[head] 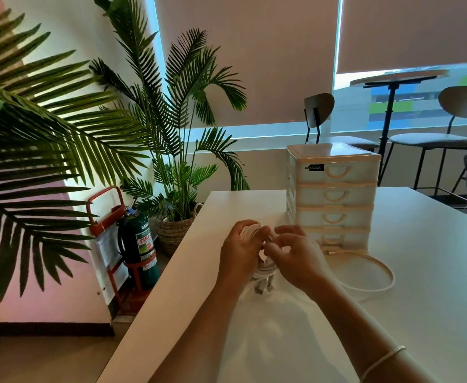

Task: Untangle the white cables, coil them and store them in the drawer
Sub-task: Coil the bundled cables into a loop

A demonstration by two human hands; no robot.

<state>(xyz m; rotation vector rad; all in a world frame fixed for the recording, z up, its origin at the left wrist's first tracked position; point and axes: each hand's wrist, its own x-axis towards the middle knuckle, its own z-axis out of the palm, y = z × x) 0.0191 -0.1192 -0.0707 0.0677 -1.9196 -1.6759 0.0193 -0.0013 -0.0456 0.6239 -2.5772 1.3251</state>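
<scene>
Coiling step: left hand (240, 252) grips coil (250, 230); right hand (296, 258) pinches cable (365, 272), winding on. Next: wrap loose loop, open drawer (334, 193), store.

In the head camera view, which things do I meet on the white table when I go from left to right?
Left hand gripping a coiled white cable → right hand → drawer unit → loose loop of white cable.
</scene>
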